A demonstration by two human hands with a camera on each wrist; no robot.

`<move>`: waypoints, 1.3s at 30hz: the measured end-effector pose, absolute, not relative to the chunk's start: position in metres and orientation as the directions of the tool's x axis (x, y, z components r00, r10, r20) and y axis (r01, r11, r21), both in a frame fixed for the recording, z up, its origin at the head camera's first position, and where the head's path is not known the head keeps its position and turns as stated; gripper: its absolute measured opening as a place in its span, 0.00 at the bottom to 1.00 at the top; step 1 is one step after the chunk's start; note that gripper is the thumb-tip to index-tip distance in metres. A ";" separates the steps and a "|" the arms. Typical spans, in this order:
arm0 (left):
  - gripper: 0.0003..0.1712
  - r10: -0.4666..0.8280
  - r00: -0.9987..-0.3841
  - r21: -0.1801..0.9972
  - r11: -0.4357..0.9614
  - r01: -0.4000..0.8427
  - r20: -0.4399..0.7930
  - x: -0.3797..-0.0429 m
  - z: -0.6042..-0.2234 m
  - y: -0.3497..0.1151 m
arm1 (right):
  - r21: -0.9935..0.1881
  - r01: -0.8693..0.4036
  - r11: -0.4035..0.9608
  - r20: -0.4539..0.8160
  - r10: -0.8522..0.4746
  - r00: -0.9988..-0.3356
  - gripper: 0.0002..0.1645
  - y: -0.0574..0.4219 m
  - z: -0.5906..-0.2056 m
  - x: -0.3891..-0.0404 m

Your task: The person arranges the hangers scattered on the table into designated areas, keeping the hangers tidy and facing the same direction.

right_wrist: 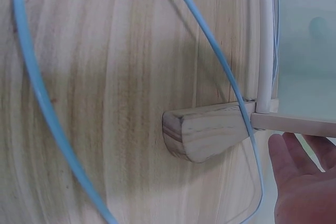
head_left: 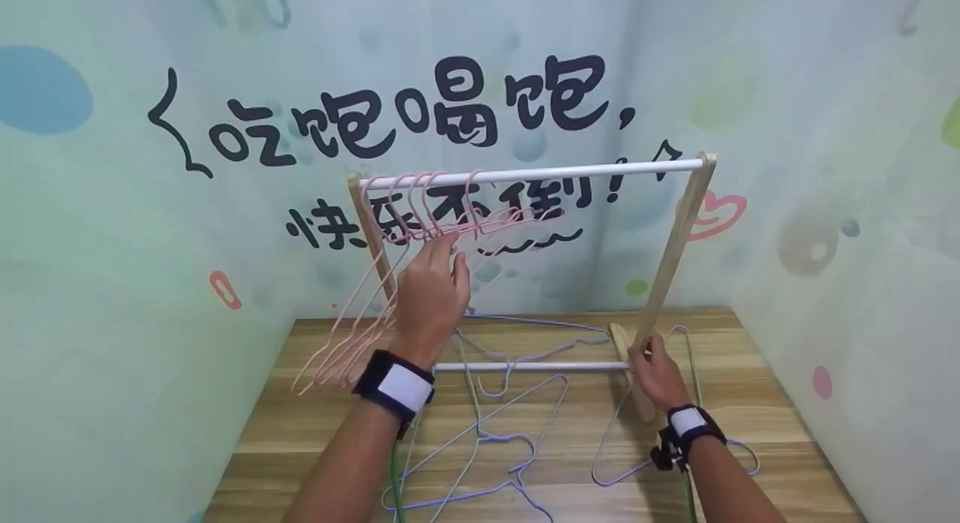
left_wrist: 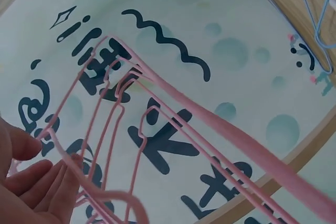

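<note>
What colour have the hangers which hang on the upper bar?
The hangers are pink; this shows best in the left wrist view.

Hangers (head_left: 469, 226) hang left on the rack (head_left: 570, 172); others (head_left: 499, 438) (several) lie on the table (head_left: 285, 440).

Soft, even light — a faint shadow beside the wooden foot (right_wrist: 210, 132), the left-wrist view dimmer.

Both forearms bare, reaching forward. Left forearm (head_left: 337, 463) slants up and inward; left hand (head_left: 431, 302) is raised higher, back of hand to head camera, fingers (left_wrist: 55, 198) together and extended, thumb (head_left: 460, 275) apart. Right forearm (head_left: 731, 478) leans inward; right hand (head_left: 661, 374) sits lower, toward the worktop's (head_left: 761, 395) right edge, thumb and fingers gripping.
</note>
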State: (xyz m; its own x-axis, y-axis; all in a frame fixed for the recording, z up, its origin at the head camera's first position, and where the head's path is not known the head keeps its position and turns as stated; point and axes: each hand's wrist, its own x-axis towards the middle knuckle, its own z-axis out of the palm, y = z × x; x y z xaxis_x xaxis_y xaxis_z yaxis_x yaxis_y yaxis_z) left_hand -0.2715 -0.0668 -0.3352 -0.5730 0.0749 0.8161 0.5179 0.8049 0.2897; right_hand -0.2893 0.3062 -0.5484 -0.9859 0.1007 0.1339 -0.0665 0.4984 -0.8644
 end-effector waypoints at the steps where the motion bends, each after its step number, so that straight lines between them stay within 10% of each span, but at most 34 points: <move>1: 0.17 0.077 -0.552 0.270 0.811 0.518 0.830 -0.270 -0.336 -0.066 | -0.865 -0.065 0.497 0.130 0.099 -0.987 0.16 0.306 -0.548 -0.289; 13: 0.21 0.182 -0.307 0.101 0.689 0.717 0.934 -0.213 -0.381 -0.022 | -0.874 -0.023 0.486 0.084 0.104 -0.991 0.29 0.310 -0.547 -0.288; 28: 0.16 0.069 -0.667 0.364 0.794 0.487 0.742 -0.217 -0.519 -0.053 | -0.884 -0.048 0.465 0.103 0.093 -0.990 0.31 0.309 -0.553 -0.287; 39: 0.11 -0.138 -0.883 0.555 0.818 0.154 0.449 -0.246 -0.543 -0.129 | -0.892 -0.036 0.451 0.088 0.096 -0.991 0.34 0.303 -0.560 -0.284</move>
State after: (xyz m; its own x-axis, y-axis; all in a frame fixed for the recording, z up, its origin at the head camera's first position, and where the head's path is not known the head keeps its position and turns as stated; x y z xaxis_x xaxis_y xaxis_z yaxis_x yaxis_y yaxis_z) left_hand -0.2460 -0.1295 -0.5434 -0.8827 -0.1385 0.4491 0.1539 0.8178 0.5545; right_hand -0.2839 0.3034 -0.5603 -0.9914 0.0963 0.0884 -0.0357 0.4512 -0.8917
